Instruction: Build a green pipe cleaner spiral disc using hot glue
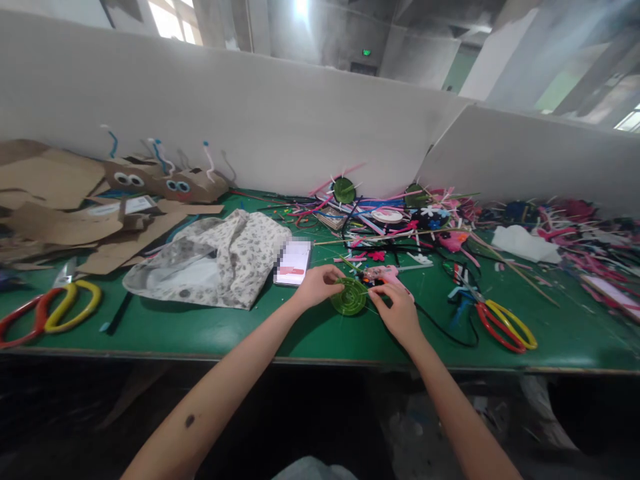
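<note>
Green coiled disc lies between the hands at the table in the head view: left hand pinches its rim, right hand touches the opposite edge, grip too small to tell; phone partly pixelated

Two bare arms out in front, both angling in toward the middle! The left arm slants up from the lower left edge, the longer stretch on show, and its wrist runs nearly straight into the hand. There's the left hand: thumb and forefinger curved toward each other, tips turned inward. Across from it, the right arm climbs from the lower right, wrist just behind the right hand, thumb and forefinger brought together in a neat pinch, the other fingers bent above. Hands near each other, apart, fingertips facing!
</note>
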The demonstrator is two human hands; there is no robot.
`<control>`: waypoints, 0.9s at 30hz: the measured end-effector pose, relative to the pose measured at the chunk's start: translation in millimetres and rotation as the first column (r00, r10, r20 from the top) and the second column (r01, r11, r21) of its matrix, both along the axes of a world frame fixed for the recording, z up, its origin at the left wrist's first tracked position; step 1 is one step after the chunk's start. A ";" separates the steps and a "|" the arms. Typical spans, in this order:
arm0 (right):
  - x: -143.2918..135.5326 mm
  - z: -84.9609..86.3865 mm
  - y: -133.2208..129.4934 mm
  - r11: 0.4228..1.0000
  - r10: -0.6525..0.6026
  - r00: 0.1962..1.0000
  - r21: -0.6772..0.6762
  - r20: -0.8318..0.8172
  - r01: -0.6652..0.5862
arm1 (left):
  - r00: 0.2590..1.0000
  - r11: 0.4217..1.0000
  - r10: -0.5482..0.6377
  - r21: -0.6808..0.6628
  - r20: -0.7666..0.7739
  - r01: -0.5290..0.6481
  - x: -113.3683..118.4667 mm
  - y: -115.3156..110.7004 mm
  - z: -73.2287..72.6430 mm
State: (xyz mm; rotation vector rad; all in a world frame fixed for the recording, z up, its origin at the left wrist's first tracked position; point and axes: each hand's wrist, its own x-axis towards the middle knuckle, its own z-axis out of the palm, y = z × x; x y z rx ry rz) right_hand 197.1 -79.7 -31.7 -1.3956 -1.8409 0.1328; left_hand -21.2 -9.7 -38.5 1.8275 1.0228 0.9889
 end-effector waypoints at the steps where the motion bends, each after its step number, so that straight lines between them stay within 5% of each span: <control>1: -1.6 0.9 -3.0 1.000 -0.009 1.000 -0.017 -0.013 0.009 | 1.000 1.000 0.002 0.003 -0.001 -0.002 0.0 -0.1 0.1; 17: -31.4 2.0 -6.1 0.972 -0.188 0.942 -0.192 -0.280 0.137 | 0.999 0.997 0.002 -0.079 0.033 0.001 0.2 -4.6 4.7; 23: -15.1 16.6 13.5 0.978 -0.174 0.964 -0.146 -0.199 0.146 | 0.993 0.969 -0.093 -0.221 0.076 0.108 1.4 -13.1 16.8; 27: -5.5 31.8 21.7 0.988 -0.057 0.997 -0.144 -0.052 0.049 | 0.986 0.953 -0.151 -0.253 0.072 0.164 -0.4 -15.5 22.5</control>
